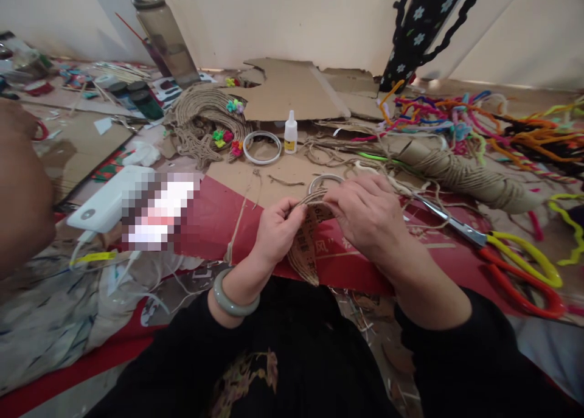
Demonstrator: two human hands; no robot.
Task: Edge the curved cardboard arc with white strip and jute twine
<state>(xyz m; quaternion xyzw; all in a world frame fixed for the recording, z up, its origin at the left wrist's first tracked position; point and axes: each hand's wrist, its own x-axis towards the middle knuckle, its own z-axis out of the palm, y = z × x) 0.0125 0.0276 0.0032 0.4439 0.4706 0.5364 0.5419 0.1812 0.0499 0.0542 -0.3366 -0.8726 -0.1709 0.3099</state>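
My left hand (pixel 276 230), with a pale green bangle (pixel 230 296) on its wrist, is closed around the left side of a cardboard piece wrapped with jute twine (pixel 305 247). My right hand (pixel 371 214) pinches the top of the same piece, its fingers curled over the twine rows. The piece hangs down between both hands over a red printed cardboard sheet (pixel 214 220). A white ring (pixel 325 179) lies just behind my right hand.
Scissors with yellow and red handles (pixel 502 250) lie to the right. A glue bottle (pixel 291 133), another white ring (pixel 261 147), a coiled twine mat with pompoms (pixel 207 123), a twine spool (pixel 460 171), pipe cleaners (pixel 479 123), torn cardboard (pixel 292 86) and a white power bank (pixel 107 202) surround me.
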